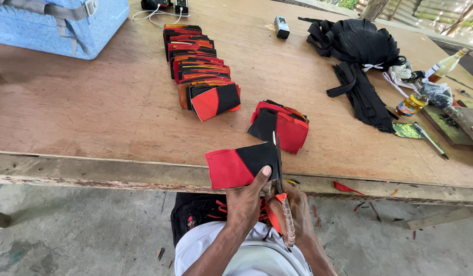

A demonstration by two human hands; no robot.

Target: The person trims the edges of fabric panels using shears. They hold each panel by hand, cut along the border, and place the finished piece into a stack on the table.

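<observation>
Plywood worktable [93, 112], concrete floor below. Left hand [245, 202] clamped on a red-and-black fabric piece [241, 164] at lower centre of frame, thumb on its black half. Right hand [292, 209] closed on scissors [280, 184], blades upright along the piece's right edge. Small stack [280, 125] just above; long row of pieces [198, 64] upper centre.

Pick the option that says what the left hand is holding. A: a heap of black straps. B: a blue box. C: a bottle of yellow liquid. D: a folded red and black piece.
D: the left hand grips a folded red and black piece at the table's near edge, thumb pressed on its black part.
</observation>
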